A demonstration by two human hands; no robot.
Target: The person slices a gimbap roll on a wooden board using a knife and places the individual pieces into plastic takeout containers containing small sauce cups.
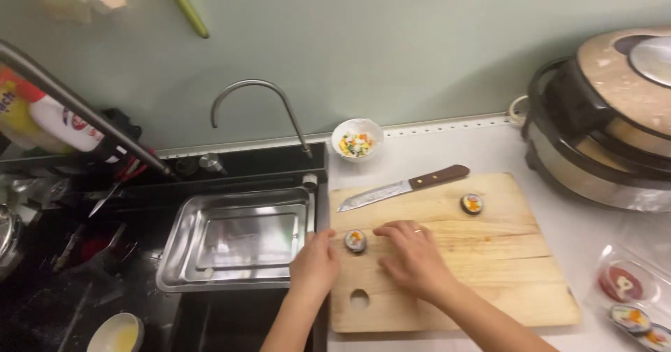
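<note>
I looked down on a wooden cutting board [489, 268] that lay on the white surface [447, 149], just beside a sink. Near the board's left edge stood a rice roll slice [356, 240], cut face up, and both hands flanked it. My left hand [316, 262] rested at the board's left rim with its fingers loosely curled, the fingertips close to the slice — I could not tell whether they touched it. My right hand [412, 254] lay flat on the board, fingers spread and pointing toward the slice, the index tip just beside it; neither hand was clamped on anything, and the two were apart with the slice between them.

A second roll slice [472, 204] sat well apart, toward the board's far right. A knife [405, 187] with a brown handle lay across the board's far edge, its blade pointing left. Beyond it stood a small white bowl [357, 139] of diced, coloured bits.

In the sink sat a steel tray [237, 243] under a curved tap [262, 107]. A large cooker [601, 121] filled the right side, and a clear plastic container [632, 299] with more roll slices lay at the lower right.
</note>
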